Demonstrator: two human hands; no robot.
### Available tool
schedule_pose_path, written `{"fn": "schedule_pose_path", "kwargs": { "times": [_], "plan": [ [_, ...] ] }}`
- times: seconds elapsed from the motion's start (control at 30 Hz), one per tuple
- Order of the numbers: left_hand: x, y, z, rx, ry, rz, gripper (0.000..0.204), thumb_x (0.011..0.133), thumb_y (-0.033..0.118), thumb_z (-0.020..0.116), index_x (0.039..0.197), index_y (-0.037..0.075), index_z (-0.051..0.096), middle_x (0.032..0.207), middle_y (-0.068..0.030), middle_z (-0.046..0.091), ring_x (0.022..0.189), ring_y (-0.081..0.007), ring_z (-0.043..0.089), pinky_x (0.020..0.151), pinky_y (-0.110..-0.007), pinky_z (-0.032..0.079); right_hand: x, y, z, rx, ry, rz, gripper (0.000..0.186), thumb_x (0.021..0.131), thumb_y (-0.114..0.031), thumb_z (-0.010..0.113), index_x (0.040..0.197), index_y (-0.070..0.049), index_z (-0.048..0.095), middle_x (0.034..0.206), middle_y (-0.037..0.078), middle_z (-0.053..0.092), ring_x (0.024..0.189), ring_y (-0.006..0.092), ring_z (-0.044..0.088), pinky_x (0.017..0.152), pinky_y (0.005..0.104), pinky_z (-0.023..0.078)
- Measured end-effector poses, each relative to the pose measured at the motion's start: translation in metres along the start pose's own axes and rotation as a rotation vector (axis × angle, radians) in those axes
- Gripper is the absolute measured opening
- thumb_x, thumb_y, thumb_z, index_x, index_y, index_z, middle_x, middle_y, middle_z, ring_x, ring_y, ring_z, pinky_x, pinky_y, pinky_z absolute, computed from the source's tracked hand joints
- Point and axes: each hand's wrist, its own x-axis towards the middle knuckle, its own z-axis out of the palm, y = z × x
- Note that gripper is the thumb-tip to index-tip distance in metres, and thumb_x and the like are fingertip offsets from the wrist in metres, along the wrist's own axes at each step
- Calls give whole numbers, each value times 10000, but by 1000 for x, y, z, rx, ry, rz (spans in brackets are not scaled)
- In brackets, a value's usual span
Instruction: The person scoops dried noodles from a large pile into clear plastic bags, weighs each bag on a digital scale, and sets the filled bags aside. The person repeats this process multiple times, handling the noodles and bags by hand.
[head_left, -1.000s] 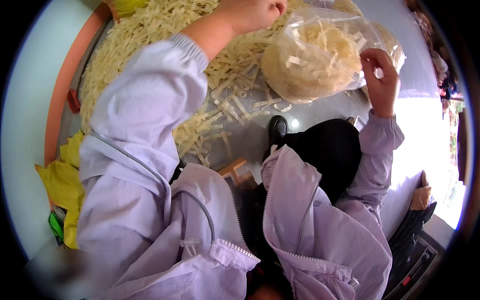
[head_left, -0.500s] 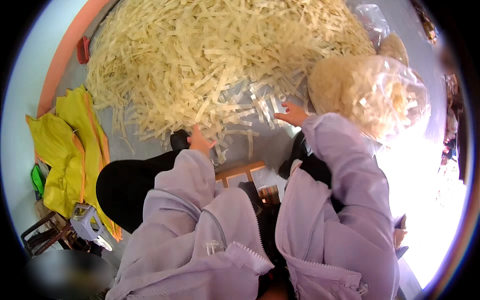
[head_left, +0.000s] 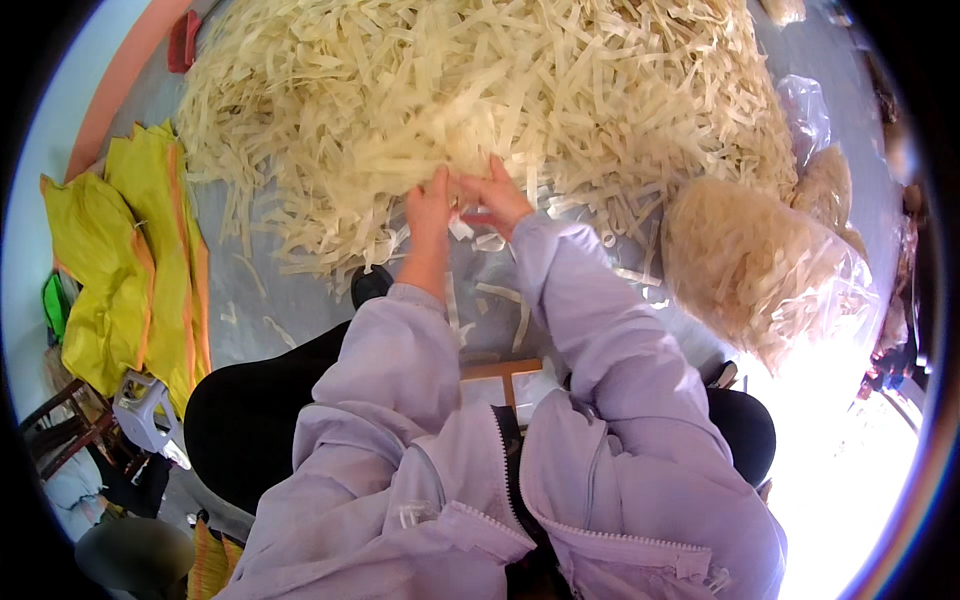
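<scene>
A large heap of pale yellow, flat strips (head_left: 330, 130) covers the floor in front of me. At its near edge my left hand (head_left: 428, 208) reaches in, its fingers apart and pointing forward. Close beside it, my right hand (head_left: 500, 198) is turned inward with its fingers spread. Both hands touch the strips, and neither is visibly closed around any. Just beyond the fingertips some strips are smeared by motion. A few whitish strips lie between and below the hands on the grey floor (head_left: 300, 310).
On the right stands a clear plastic bag (head_left: 745, 260) full of strips, with another clear bag (head_left: 805, 115) behind it. Yellow sacks with orange edges (head_left: 105, 270) lie at left, near a grey stool (head_left: 147, 408). A wooden frame (head_left: 510, 375) sits between my legs.
Both hands have moved forward and together into the heap's near edge, the right one shifting left. Strips there have been pushed away from me, baring more floor. The view has shifted too.
</scene>
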Motion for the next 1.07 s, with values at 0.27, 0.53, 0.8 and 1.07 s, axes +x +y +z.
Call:
{"fn": "schedule_pose_path", "kwargs": {
  "times": [0.27,0.53,0.8,1.07],
  "plan": [
    [26,75,-56,401,391,739,403,816,355,638,1148,132,589,1182,-160,495,940,-276,513,841,-374,409,9,-49,-46,57,186,-325,823,760,-248,725,1406,-159,223,1245,157,454,1090,261,485,810,409,491],
    [104,58,-135,710,499,29,670,847,591,402,1332,130,414,1354,-179,377,1241,-313,326,988,-415,321,43,-40,-109,-719,651,-327,1024,624,-536,753,1386,-29,296,1351,244,363,1242,354,385,1028,394,321],
    [114,35,-59,13,-156,35,583,907,420,422,1400,144,278,1369,-81,388,1194,-265,426,975,-421,368,79,-39,-21,-538,267,-258,1056,646,-587,717,1405,-28,241,1381,204,346,1281,307,344,1021,391,325],
    [9,37,17,-66,-403,230,741,871,586,434,1440,206,149,1417,-81,333,1240,-276,407,980,-471,367,36,-33,4,-111,-88,-342,793,734,-479,702,1301,4,430,1332,148,458,1233,304,424,1042,327,298]
  ]
}}
